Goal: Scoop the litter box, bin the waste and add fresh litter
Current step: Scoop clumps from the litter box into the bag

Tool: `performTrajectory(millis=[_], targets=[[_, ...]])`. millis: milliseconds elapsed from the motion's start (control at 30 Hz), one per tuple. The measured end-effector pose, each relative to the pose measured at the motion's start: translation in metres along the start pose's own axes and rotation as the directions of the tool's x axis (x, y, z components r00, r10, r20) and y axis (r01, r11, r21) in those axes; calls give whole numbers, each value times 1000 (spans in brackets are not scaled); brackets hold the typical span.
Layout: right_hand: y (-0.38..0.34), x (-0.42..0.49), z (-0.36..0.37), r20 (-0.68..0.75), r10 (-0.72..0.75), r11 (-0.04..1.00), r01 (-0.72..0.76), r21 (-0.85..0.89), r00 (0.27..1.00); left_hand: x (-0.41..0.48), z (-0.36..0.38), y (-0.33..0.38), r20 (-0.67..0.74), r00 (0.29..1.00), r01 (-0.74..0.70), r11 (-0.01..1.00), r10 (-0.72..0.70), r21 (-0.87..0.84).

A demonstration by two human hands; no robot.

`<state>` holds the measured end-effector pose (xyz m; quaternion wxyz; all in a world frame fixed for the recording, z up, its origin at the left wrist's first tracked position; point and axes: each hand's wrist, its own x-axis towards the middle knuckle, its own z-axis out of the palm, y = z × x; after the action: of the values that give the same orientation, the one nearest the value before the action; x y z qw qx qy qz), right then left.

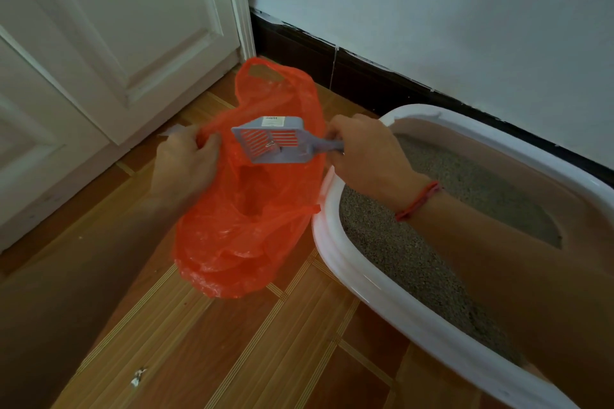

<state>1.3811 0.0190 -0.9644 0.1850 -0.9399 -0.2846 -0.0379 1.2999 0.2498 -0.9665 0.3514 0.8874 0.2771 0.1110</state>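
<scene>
White panelled door (99, 26) at left, pale wall (432, 10) above a dark chipped skirting board (365, 76), wood-patterned floor (265, 359) bearing a small white scrap (138, 377).

One litter box (335, 244), one scoop (272, 139), one bag (232, 236) (orange), two hands (186, 163)

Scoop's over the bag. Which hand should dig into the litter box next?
Right. The right hand already grips the scoop by its handle, and the litter box lies on its side. The left hand is busy holding the orange bag open.
</scene>
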Motion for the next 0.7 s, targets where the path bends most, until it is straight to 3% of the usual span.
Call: performTrajectory(millis=[700], targets=[[3, -4, -6, -50, 44, 995, -40, 88, 998, -6, 1, 7, 12, 1000, -19, 1000, 19, 5]])
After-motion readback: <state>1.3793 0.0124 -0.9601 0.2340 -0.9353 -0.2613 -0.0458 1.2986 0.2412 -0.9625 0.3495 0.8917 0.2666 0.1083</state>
